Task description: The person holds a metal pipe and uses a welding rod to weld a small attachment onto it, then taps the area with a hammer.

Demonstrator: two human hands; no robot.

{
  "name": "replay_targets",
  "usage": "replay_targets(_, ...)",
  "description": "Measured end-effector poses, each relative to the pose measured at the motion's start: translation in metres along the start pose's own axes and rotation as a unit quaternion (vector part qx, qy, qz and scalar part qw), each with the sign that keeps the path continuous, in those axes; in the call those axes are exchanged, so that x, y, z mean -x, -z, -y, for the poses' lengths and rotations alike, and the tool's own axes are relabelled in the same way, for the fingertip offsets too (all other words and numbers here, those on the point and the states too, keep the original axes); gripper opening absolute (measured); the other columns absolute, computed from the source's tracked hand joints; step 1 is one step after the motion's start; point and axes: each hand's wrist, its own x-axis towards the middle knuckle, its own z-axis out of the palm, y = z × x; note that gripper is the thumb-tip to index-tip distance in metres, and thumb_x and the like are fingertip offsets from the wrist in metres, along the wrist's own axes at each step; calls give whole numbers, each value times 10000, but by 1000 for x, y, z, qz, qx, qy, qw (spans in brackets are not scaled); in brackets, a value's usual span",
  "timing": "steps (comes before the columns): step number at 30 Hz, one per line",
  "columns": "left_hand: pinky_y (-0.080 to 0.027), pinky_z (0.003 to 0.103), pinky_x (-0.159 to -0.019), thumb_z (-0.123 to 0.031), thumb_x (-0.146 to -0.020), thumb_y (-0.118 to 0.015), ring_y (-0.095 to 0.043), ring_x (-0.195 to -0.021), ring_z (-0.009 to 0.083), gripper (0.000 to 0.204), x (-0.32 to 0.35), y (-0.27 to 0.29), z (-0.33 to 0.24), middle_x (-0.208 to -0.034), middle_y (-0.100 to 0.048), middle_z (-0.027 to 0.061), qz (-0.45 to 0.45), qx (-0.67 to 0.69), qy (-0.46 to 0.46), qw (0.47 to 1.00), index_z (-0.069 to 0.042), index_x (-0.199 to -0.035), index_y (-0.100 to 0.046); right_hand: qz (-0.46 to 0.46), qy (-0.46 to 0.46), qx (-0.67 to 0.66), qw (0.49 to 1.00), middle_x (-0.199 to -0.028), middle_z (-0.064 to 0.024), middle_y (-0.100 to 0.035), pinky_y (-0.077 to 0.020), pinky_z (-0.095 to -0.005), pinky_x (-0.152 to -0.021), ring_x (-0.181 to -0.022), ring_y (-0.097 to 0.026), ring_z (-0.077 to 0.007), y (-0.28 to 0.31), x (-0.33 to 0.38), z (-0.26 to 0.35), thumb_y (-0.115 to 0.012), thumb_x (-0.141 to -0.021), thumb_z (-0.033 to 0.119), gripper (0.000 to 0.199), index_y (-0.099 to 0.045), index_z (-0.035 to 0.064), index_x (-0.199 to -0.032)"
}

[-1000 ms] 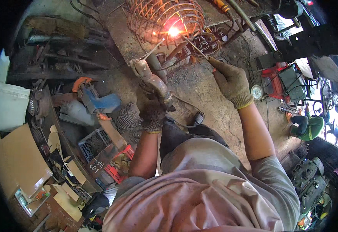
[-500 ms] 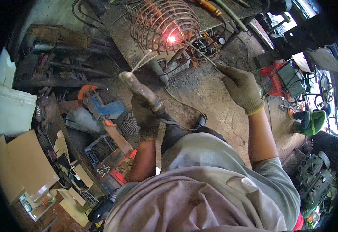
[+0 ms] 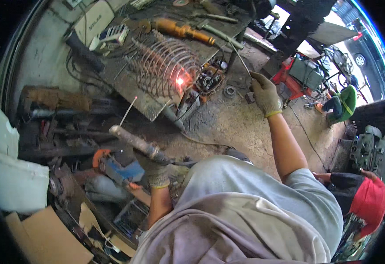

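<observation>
A rusty wire cage (image 3: 164, 66) lies on a metal plate (image 3: 126, 90), with a glowing orange weld spot (image 3: 180, 81) at its near end. My left hand (image 3: 157, 169), in a grey glove, grips a welding electrode holder (image 3: 133, 141) whose thin rod (image 3: 128, 111) points up and away from the cage. My right hand (image 3: 265, 94), also gloved, is raised to the right of the cage and pinches a thin metal rod (image 3: 241, 57) that slants up to the left.
An orange power tool (image 3: 183, 31) and a hammer lie on the bench behind the cage. A blue and orange vise (image 3: 115, 165), scrap metal and cardboard (image 3: 47, 237) crowd the left. Another person in a red cap (image 3: 370, 204) crouches at the lower right, near a red machine (image 3: 298, 75).
My left hand has pulled the electrode holder back and down, away from the cage. The weld spot has dimmed to a small glow. My right hand has lifted up with the thin rod.
</observation>
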Motion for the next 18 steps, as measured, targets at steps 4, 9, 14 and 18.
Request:
replay_targets(4, -516, 358, -814, -304, -898, -679, -601, -920, 225, 459, -16, 2, 18, -1064, -579, 94, 1, 65, -9, 998, -45, -1240, -518, -31, 56, 125, 990, -1136, -192, -708, -520, -392, -914, -1061, -683, -338, 1, -55, 0, -589, -925, 244, 371, -656, 86, -1254)
replay_targets(9, -512, 324, -886, -300, -1043, -491, -593, -952, 185, 366, -25, -5, 15, -1124, -563, 82, 116, 742, 130, 648, -50, -1310, -490, 22, 65, 210, 975, -1206, -174, -684, -502, -414, -969, -1133, -644, -354, 2, -160, 5, -592, -921, 259, 394, -635, 150, -1297)
replay_targets(14, -500, 335, -943, -259, -1063, -435, -585, -1007, 185, 366, -8, -9, 7, -1225, -532, 77, -36, 410, 179, 894, -63, -1372, -452, 90, 125, 372, 915, -1267, -181, -653, -477, -420, -1017, -1189, -616, -339, -18, -243, 20, -604, -921, 283, 390, -640, 154, -1287)
replay_targets(18, -525, 356, -698, -370, -1002, -519, -602, -817, 170, 396, -9, -25, -64, -1031, -602, 63, -68, 370, 221, 900, -52, -1238, -528, 168, 105, 467, 861, -1243, -193, -658, -512, -473, -965, -1133, -642, -362, -46, -302, -27, -529, -943, 309, 390, -629, 172, -1294)
